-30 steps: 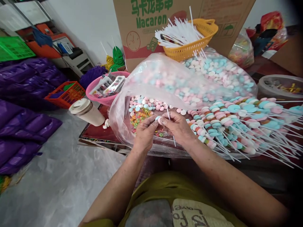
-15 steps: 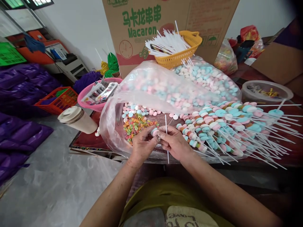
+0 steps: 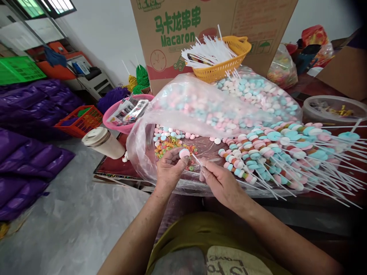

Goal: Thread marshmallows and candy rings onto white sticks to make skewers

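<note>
Above the table [image 3: 110,166], the left hand [image 3: 169,173] pinched a marshmallow disc [image 3: 184,153]; the right hand [image 3: 222,184], pinching a white stick [image 3: 197,158], had tilted it from upright toward the disc, presumably for threading

Far carton [image 3: 212,19]: I read green "马卡龙串串" above green "Macaron", with a boxed umbrella mark [image 3: 264,47] toward its right. Near, across my garment's pale patch [image 3: 223,254]: dark lettering, not fully legible to me.

Smooth matt sweet [image 3: 184,153], glossy plastic bag [image 3: 177,118]
</note>
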Motion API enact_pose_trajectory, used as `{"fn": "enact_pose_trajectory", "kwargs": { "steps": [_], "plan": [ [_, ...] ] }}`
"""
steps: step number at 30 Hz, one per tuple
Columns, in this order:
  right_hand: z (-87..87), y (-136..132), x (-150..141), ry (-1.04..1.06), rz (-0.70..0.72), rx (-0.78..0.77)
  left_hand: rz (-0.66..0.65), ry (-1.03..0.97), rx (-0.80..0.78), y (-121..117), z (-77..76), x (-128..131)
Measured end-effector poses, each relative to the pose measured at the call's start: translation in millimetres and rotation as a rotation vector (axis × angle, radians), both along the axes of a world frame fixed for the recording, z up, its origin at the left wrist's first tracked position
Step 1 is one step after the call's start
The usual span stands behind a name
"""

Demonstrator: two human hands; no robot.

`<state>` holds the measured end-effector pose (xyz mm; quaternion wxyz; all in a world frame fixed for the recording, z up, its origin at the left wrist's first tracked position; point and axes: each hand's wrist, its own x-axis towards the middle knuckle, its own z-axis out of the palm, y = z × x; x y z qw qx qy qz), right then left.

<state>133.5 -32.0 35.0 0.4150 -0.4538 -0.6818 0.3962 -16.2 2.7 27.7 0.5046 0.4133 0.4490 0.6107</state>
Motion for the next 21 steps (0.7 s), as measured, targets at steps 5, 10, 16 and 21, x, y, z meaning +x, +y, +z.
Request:
{"fn": "enact_pose_trajectory", "kwargs": {
  "steps": [5, 10, 16, 21],
  "plan": [
    [16.6, -6, 1, -0.597, -0.06, 0.096, -0.005, 0.128, 0.042, -5, 3.3, 2],
    [35.6, -8, -2, -0.945, -0.045, -0.028, 0.016, 0.314, 0.059, -7, -1.5, 6],
    [40.2, -14, -2, -1.103, -0.084, -0.008, -0.002, 0.273, 0.013, -5, -5.8, 11],
    [35.6, -13, -6, -1.204, -0.134, 0.012, 0.021, 0.334, 0.017, -8, -6.3, 17]
  ]
}}
